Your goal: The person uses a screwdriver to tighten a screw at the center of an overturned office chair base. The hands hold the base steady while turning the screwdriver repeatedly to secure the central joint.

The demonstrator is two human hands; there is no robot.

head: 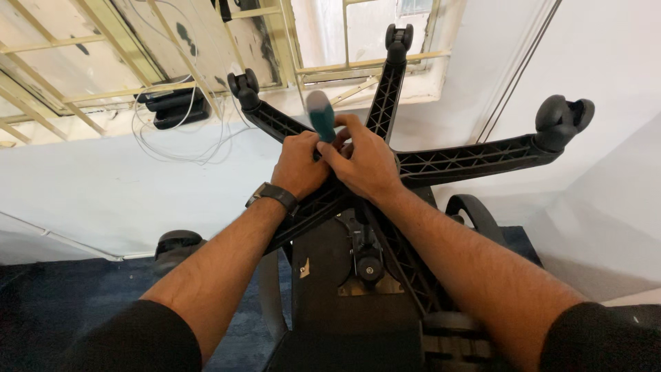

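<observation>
An upturned office chair stands before me, its black five-arm wheel base (475,155) pointing up. Both hands meet over the hub of the base. My left hand (299,165), with a dark watch on the wrist, and my right hand (365,162) are wrapped together around a tool with a teal handle (320,116), which sticks upward and looks blurred. The tool's tip and the hub are hidden under my fingers. Below the hub I see the chair's black seat underside (323,269) and its metal mechanism (365,255).
Castors sit at the arm ends, one at the upper right (564,116), one at the top (399,34). An armrest (475,210) curves on the right. A white wall, a barred window (206,41) and loose white cables (179,131) lie behind. Blue carpet (62,303) covers the floor.
</observation>
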